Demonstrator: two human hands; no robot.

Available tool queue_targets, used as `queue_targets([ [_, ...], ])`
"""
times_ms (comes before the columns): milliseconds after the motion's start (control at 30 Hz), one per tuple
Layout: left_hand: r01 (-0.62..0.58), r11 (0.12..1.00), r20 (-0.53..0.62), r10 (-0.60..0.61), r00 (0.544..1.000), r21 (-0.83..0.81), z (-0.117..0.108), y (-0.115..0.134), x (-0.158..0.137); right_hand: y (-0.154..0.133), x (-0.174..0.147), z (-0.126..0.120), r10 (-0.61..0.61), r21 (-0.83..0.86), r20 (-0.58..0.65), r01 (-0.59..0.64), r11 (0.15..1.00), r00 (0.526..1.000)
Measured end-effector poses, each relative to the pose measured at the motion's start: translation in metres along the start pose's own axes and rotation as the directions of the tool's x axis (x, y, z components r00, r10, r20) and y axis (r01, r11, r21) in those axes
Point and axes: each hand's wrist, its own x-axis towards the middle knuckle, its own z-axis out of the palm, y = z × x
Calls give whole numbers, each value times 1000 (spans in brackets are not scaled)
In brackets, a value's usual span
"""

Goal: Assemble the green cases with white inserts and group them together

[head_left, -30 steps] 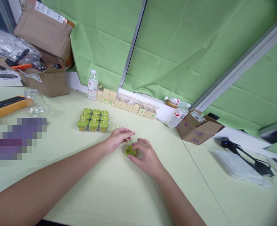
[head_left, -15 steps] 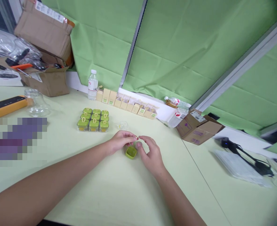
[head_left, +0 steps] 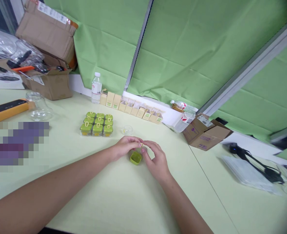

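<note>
My left hand (head_left: 126,146) pinches a tiny pale yellowish piece (head_left: 141,145) between thumb and fingertips; its kind is too small to make out. Opposite it, my right hand (head_left: 156,159) has its thumb and fingers curved apart, with the fingertips touching the left fingertips at the piece. Just below the hands, a small green square lid (head_left: 136,158) lies hollow side up on the table. Behind the left hand sits a small clear cup (head_left: 128,130). Farther left, several small clear jars with green lids and yellow loops (head_left: 97,125) stand together in rows.
Several small cardboard boxes (head_left: 133,108) line the back edge, beside an upright water bottle (head_left: 96,88). More bottles (head_left: 185,120) and a carton (head_left: 204,132) are at the right. At left are a glass vessel (head_left: 39,109), a power strip (head_left: 6,110) and an open cardboard box (head_left: 53,84).
My right fingertips have closed in on the left ones around the small piece. The green lid and the jars have stayed in place.
</note>
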Motion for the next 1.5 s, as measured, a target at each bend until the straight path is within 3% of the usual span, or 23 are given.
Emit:
queue_targets([
  [133,-3,1000,37,4,999,-26,-1,2,-2,1,0,1,32,46,12,-32,998,999],
  [333,-1,1000,44,1,999,0,0,4,-3,6,0,4,212,234,29,-213,949,977],
  [733,-19,999,34,20,999,-25,-3,-1,-1,5,4,4,360,417,-12,-322,850,933],
  [1200,-41,998,-9,42,999,54,-2,-5,2,8,3,4,332,393,16,-311,865,943],
  [1400,-167,971,47,161,986,170,4,-8,2,7,0,4,253,252,88,-267,930,963],
  [1500,-170,962,28,168,985,212,3,-6,2,10,-1,2,246,205,49,-251,946,968],
])
